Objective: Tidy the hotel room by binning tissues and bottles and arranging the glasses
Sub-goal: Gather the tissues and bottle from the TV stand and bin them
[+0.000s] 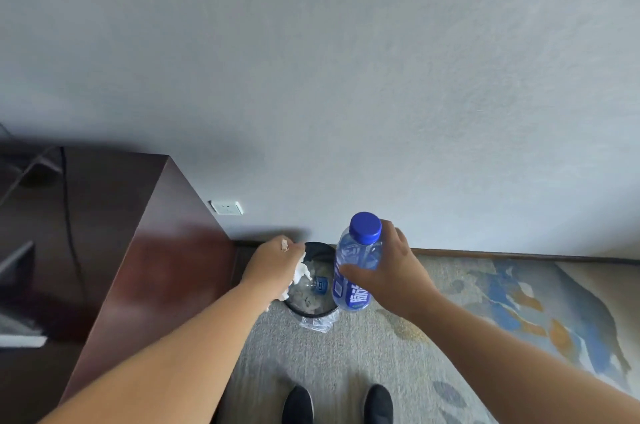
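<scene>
Above the bin (320,249) hangs a clear, blue-capped bottle (360,254).

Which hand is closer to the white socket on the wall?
Left. The left hand, holding tissue, sits just below-right of the socket; the right hand, gripping the bottle, is farther right.

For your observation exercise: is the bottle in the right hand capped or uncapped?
Capped: a blue cap sits on the bottle the right hand grips.

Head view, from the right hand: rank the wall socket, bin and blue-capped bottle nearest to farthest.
1. The blue-capped bottle, held in the right hand.
2. The bin, on the floor just to its left.
3. The wall socket, farther left, low on the wall.
</scene>
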A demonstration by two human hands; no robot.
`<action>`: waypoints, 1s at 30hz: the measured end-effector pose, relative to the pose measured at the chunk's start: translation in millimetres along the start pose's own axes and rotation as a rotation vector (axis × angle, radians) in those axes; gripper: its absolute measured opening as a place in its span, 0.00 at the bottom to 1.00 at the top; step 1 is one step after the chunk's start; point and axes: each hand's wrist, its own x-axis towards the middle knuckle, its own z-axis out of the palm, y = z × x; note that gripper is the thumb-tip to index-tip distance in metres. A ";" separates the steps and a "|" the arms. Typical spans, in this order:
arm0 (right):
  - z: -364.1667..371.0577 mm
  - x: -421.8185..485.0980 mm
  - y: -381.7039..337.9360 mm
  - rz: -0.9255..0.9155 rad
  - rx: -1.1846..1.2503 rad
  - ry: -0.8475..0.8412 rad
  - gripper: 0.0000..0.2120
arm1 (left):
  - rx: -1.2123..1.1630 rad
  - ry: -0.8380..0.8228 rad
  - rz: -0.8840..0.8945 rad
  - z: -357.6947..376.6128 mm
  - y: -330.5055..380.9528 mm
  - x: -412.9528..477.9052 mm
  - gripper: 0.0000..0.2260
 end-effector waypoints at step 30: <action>110.5 117.0 113.6 0.069 -0.020 -0.170 0.29 | 0.001 0.114 -0.282 80.2 -93.5 115.5 0.19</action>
